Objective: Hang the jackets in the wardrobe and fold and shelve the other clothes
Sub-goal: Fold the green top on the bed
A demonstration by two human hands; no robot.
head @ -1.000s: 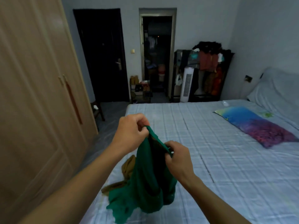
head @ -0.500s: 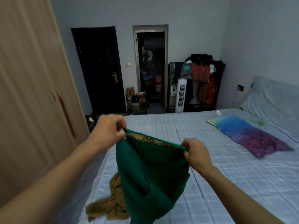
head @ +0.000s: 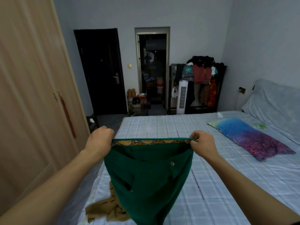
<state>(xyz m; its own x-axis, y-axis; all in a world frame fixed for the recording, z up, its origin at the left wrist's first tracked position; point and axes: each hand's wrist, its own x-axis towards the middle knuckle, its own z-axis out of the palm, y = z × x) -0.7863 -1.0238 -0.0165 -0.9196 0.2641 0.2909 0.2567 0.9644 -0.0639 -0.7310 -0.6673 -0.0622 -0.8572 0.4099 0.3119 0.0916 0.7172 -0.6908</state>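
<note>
A pair of green trousers (head: 146,181) with a yellow patterned inner waistband and a metal button hangs in front of me over the bed (head: 227,184). My left hand (head: 99,140) grips the left end of the waistband and my right hand (head: 203,143) pinches the right end, so the band is stretched flat between them. A crumpled tan garment (head: 105,210) lies on the bed behind the trousers, partly hidden. The light wooden wardrobe (head: 32,103) stands at my left with its doors closed.
A blue and purple pillow (head: 253,138) lies on the bed's right side. At the far wall are a clothes rack (head: 199,82) piled with garments, a white tower fan (head: 182,96), a shoe shelf (head: 138,103), a dark door and an open doorway. A narrow floor strip separates bed and wardrobe.
My hands moved apart and upward, spreading the bunched trousers until the waistband is pulled straight. The trousers rose off the bed, uncovering more of the tan garment.
</note>
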